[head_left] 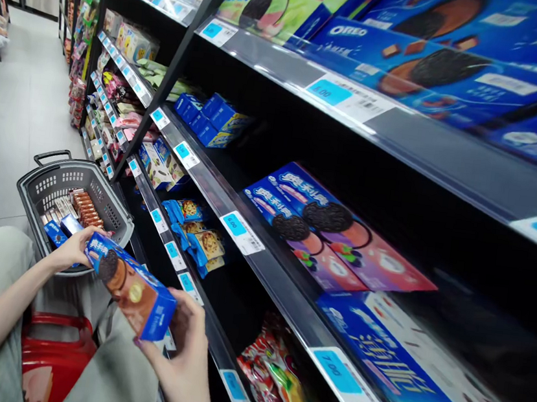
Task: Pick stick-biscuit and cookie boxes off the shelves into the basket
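Both hands hold one blue and brown box of Oreo cookies (pixel 128 288) in front of my knees, its printed face turned up. My left hand (pixel 77 248) grips the far end, fingers closed around it. At the near end my right hand (pixel 185 341) pinches the box between thumb and fingers. Just beyond my left hand stands a grey shopping basket (pixel 123 209) with brown packs (pixel 86 208) and blue boxes (pixel 54 233) inside.
Black shelves (pixel 261 259) with price tags run along the right, stocked with Oreo boxes (pixel 324 224) and snack bags (pixel 276 378). A red plastic stool (pixel 58 358) shows between my legs. To the left stretches a tiled aisle (pixel 30 106).
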`<action>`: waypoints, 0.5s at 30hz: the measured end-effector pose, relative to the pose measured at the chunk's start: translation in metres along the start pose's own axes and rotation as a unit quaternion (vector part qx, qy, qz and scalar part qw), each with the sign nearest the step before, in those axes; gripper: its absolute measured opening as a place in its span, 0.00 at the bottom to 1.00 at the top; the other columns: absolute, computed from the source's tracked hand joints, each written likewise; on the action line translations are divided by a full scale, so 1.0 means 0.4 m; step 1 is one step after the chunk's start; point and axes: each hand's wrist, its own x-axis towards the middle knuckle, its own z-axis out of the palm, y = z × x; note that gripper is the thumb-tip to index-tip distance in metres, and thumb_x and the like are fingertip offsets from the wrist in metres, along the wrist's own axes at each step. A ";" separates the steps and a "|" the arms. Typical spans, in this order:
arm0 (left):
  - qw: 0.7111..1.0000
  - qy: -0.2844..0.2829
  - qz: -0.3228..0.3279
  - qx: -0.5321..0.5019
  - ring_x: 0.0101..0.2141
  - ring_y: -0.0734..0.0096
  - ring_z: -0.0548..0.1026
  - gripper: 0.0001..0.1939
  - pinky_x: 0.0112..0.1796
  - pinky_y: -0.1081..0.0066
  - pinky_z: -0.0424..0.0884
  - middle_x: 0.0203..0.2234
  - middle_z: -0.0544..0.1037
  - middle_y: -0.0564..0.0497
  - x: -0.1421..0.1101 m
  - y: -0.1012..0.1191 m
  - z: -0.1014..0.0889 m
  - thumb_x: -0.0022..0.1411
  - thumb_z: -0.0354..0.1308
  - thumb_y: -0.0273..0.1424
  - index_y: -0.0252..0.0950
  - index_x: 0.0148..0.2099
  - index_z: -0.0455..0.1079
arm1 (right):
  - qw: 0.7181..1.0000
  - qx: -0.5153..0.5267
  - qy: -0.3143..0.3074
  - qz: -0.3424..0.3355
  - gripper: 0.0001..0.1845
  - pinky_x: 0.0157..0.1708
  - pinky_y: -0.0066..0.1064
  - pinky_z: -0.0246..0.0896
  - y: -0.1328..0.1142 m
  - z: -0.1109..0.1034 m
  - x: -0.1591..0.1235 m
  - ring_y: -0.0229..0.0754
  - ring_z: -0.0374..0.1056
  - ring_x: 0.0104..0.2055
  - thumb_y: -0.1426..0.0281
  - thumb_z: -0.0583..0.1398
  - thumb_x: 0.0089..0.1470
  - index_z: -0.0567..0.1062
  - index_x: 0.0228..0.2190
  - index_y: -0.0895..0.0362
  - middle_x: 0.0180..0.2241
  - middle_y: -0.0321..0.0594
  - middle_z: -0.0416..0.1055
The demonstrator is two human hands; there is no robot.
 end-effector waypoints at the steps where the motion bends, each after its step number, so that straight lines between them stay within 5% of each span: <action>1: 1.000 0.013 0.003 0.026 0.56 0.53 0.67 0.35 0.57 0.59 0.63 0.54 0.71 0.41 0.002 -0.004 -0.001 0.36 0.67 0.22 0.35 0.51 0.66 | 0.998 0.042 -0.026 0.041 0.36 0.42 0.38 0.72 0.025 -0.012 0.005 0.50 0.74 0.45 0.61 0.69 0.41 0.66 0.52 0.51 0.49 0.47 0.72; 4: 0.992 0.030 0.001 0.123 0.53 0.54 0.70 0.33 0.55 0.59 0.64 0.51 0.73 0.44 0.002 -0.011 0.008 0.36 0.65 0.19 0.35 0.50 0.67 | 0.981 0.099 -0.080 0.147 0.34 0.39 0.41 0.73 0.123 -0.034 0.018 0.52 0.76 0.41 0.54 0.67 0.44 0.66 0.50 0.53 0.47 0.49 0.74; 9: 0.959 0.009 -0.039 0.281 0.48 0.58 0.73 0.32 0.51 0.67 0.67 0.48 0.76 0.46 -0.012 -0.018 0.044 0.42 0.63 0.17 0.36 0.53 0.68 | 0.961 0.016 -0.158 0.226 0.28 0.43 0.43 0.70 0.255 -0.028 0.049 0.56 0.75 0.42 0.49 0.66 0.42 0.74 0.40 0.56 0.38 0.46 0.79; 12: 0.917 0.015 -0.125 0.378 0.53 0.46 0.71 0.39 0.53 0.57 0.66 0.53 0.71 0.31 -0.027 -0.041 0.055 0.47 0.63 0.18 0.30 0.63 0.60 | 0.960 -0.026 -0.154 0.232 0.27 0.41 0.41 0.70 0.281 -0.001 0.097 0.55 0.75 0.40 0.48 0.64 0.43 0.76 0.36 0.56 0.35 0.44 0.79; 15: 0.854 0.012 -0.247 0.458 0.47 0.28 0.73 0.42 0.46 0.41 0.66 0.45 0.73 0.17 -0.047 -0.077 0.061 0.47 0.65 0.19 0.18 0.64 0.57 | 0.958 -0.135 -0.103 0.230 0.24 0.37 0.39 0.68 0.295 0.067 0.183 0.54 0.75 0.36 0.48 0.61 0.43 0.76 0.32 0.55 0.30 0.42 0.78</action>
